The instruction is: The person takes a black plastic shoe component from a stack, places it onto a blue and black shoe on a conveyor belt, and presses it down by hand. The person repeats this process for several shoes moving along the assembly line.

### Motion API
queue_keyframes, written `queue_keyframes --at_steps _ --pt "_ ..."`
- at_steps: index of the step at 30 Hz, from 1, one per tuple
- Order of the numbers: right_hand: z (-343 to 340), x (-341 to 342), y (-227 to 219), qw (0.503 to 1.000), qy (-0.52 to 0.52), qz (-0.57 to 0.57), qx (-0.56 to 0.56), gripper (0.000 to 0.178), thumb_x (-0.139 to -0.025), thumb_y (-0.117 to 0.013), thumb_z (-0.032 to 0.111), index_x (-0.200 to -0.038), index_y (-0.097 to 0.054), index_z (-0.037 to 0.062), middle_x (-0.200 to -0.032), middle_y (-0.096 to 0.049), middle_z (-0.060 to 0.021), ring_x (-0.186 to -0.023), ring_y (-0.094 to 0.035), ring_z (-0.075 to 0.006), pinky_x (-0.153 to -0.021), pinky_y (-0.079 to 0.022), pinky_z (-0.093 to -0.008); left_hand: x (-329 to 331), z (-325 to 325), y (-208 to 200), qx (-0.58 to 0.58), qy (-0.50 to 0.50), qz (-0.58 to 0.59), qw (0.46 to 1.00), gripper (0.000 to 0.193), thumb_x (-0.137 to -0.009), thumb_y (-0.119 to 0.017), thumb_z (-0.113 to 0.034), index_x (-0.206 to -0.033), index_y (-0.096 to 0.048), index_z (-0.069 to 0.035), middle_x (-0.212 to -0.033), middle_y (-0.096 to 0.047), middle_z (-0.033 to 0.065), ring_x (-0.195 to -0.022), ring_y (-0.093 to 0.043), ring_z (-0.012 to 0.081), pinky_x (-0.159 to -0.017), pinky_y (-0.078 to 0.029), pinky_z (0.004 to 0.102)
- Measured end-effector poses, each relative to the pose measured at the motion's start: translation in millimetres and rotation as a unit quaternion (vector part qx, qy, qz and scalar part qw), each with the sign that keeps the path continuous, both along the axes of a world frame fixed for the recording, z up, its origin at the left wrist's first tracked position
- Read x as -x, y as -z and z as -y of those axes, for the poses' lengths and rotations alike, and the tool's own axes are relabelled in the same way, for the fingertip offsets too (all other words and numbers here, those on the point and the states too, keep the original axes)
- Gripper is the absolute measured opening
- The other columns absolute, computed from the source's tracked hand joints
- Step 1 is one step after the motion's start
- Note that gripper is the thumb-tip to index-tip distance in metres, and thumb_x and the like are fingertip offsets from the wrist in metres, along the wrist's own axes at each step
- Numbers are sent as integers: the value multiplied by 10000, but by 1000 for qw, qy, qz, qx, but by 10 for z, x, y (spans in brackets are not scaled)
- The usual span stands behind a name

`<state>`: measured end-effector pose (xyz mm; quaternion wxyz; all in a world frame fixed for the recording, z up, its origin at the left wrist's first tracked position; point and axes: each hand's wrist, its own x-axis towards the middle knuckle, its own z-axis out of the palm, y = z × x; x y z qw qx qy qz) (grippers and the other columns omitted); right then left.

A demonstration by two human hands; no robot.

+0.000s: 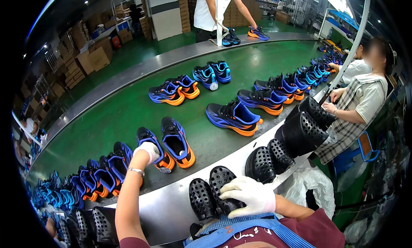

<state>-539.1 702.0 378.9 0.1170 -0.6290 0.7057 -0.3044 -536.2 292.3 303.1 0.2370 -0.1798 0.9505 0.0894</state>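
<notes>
My left hand (148,152), in a white glove, is closed at the collar of a black, blue and orange sneaker (147,136) on the green belt. The sneaker's mate (175,140) stands just to the right, untouched, with its opening toward me. My right hand (247,196), also gloved, lies with its fingers spread over a black perforated clog-like form (222,179) at the bench's near edge. Beside that form stands a matching one (201,196). The palm hides part of the right form.
More sneakers line the belt (128,97) at left (105,175), centre (234,117) and right. Other black perforated forms (260,164) stand along the metal ledge (161,218). A co-worker in a checked apron (354,115) stands at right; another person (210,12) reaches across the far side.
</notes>
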Motion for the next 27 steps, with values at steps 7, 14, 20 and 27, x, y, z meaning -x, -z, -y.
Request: queue_keyframes --at_steps 7,14,20,27 --pt "24 27 62 1000 13 25 10 564 -735 -803 409 -1168 -646 85 -1204 -620 -71 -1129 -561 -273 -962 -432 -410 140 544 1621 40 3 78 996 302 -881 -557 -170 -1112 -720 -63 -1273 -628 185 -1141 -619 342 -980 -483 369" --pt "45 113 81 999 17 28 7 564 -749 -787 436 -1171 -645 89 -1193 -618 -67 -1099 -570 -261 -926 -427 -406 96 471 1628 21 -33 68 997 313 -882 -546 -175 -1118 -712 -57 -1261 -628 193 -1130 -622 338 -967 -482 372" --pt "25 86 56 1000 16 3 6 553 -748 -784 433 -1148 -645 78 -1190 -621 -75 -1085 -578 -265 -915 -450 -402 57 528 1559 32 -27 54 998 322 -882 -536 -180 -1124 -705 -52 -1250 -627 200 -1120 -625 335 -957 -481 375" --pt "-102 36 -18 999 23 -13 -22 551 -766 -778 385 -1181 -621 57 -1218 -596 -102 -1122 -558 -302 -971 -463 -411 -32 238 581 4 2 22 1000 296 -823 -528 -153 -1002 -727 -26 -1078 -679 235 -999 -668 356 -865 -525 395"
